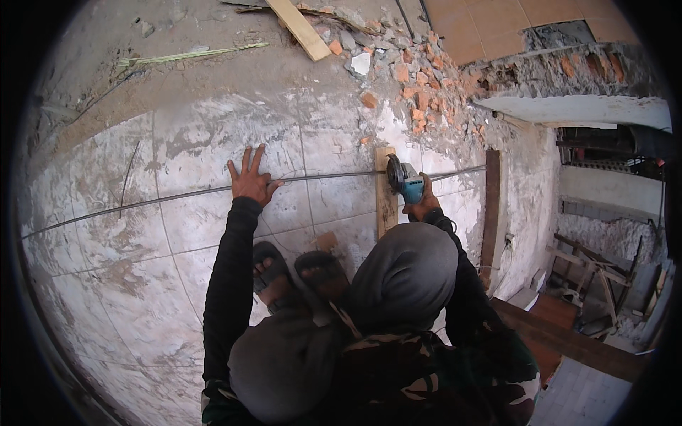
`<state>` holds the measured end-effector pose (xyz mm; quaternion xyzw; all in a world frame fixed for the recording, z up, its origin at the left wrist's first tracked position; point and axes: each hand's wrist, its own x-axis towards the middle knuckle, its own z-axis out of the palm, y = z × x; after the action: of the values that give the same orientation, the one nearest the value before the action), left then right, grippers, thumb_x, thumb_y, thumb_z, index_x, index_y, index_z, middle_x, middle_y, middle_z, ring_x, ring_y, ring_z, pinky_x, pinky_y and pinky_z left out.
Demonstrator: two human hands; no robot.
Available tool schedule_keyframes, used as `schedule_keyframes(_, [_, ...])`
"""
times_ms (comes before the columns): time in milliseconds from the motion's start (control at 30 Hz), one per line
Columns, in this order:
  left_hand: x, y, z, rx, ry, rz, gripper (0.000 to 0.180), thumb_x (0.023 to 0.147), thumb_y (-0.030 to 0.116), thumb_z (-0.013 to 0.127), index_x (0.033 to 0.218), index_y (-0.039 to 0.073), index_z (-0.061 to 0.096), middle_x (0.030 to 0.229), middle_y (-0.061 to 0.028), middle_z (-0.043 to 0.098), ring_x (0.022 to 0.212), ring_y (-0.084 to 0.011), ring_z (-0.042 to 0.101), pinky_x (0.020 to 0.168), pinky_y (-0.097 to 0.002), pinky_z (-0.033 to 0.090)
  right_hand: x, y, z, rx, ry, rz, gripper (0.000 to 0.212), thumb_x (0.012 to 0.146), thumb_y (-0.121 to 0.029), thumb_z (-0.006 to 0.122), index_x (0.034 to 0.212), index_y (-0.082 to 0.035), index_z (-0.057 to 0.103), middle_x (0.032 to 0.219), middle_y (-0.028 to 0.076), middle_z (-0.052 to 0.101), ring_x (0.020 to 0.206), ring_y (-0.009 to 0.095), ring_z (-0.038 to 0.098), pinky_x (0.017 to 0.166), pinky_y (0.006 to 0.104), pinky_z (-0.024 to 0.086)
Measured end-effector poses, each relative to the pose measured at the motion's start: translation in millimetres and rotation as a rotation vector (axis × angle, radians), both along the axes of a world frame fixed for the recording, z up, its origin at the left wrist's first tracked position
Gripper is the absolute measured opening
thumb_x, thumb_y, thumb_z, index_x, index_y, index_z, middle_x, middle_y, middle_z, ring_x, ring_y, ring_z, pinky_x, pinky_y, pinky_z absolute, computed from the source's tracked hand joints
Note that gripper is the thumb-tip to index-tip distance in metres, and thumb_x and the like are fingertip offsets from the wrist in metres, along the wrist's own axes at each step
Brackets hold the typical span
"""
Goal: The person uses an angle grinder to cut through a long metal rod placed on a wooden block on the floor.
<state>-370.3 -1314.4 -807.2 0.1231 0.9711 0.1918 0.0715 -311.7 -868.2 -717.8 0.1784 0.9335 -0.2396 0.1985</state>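
Observation:
A long thin metal rod (334, 176) runs from left to right across the tiled floor in front of me. My left hand (249, 182) lies over it with fingers spread, pressing down and holding nothing. In my right hand (426, 201) is a teal angle grinder (411, 189), gripped by its body. Its dark disc end stands over the rod, where the rod crosses a light wooden board (387, 213). Whether the disc touches the rod cannot be made out. Farther right, the rod reaches a dark brown wooden plank (491, 206).
Broken brick and rubble (423, 82) lie at the far right, beside a loose wooden plank (302, 30). A short thin rod (129, 170) rests on the left tiles. To the right, the floor drops past a brown beam (575, 341). My sandalled feet are close behind the rod.

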Motion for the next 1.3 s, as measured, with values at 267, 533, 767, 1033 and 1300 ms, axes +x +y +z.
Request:
schedule_keyframes(267, [3, -24, -5, 0.154, 0.014, -0.121, 0.027, 0.079, 0.030, 0.069, 0.084, 0.004, 0.063, 0.142, -0.0105, 0.037, 0.135, -0.0325, 0.030, 0.103, -0.0648, 0.024, 25, 21, 38, 0.029, 0.147, -0.430, 0.084, 0.055, -0.016, 0.084, 0.115, 0.005, 0.029, 0.105, 0.027, 0.057, 0.096, 0.037, 0.060, 0.084, 0.0407, 0.049])
schedule_keyframes(533, [35, -149, -4, -0.003, 0.106, -0.177, 0.008, 0.083, 0.007, 0.058, 0.090, 0.003, 0.059, 0.077, -0.0131, 0.055, 0.076, -0.0324, 0.055, 0.067, -0.0403, 0.042, 136, 88, 41, -0.178, 0.324, -0.760, 0.112, 0.055, -0.003, 0.082, 0.137, 0.004, 0.006, 0.115, 0.025, 0.051, 0.092, 0.031, 0.060, 0.076, 0.0378, 0.054])
schedule_keyframes(767, [-4, -110, 37, 0.165, 0.008, -0.305, 0.006, 0.083, 0.002, 0.055, 0.087, 0.004, 0.058, 0.077, -0.0168, 0.059, 0.069, -0.0387, 0.058, 0.058, -0.0437, 0.046, 219, 93, 36, -0.158, 0.369, -0.979, 0.113, 0.057, 0.004, 0.077, 0.140, 0.004, 0.001, 0.113, 0.023, 0.052, 0.092, 0.030, 0.060, 0.075, 0.0366, 0.054])
schedule_keyframes(1033, [-50, 146, 60, 0.373, 0.133, -0.482, 0.004, 0.083, 0.006, 0.057, 0.085, 0.002, 0.058, 0.074, -0.0167, 0.060, 0.064, -0.0374, 0.060, 0.055, -0.0448, 0.049, 248, 100, 13, -0.166, 0.470, -0.975, 0.116, 0.049, -0.007, 0.083, 0.140, 0.006, 0.012, 0.116, 0.022, 0.050, 0.097, 0.030, 0.057, 0.080, 0.0360, 0.052])
schedule_keyframes(1300, [-85, 161, 80, 0.314, 0.205, -0.434, 0.054, 0.085, 0.016, 0.063, 0.132, 0.000, 0.044, 0.139, -0.0231, 0.037, 0.130, -0.0391, 0.035, 0.105, -0.0532, 0.029, 260, 83, 30, -0.275, 0.490, -1.093, 0.110, 0.051, -0.002, 0.080, 0.140, 0.002, 0.016, 0.115, 0.018, 0.052, 0.097, 0.028, 0.057, 0.081, 0.0356, 0.052])
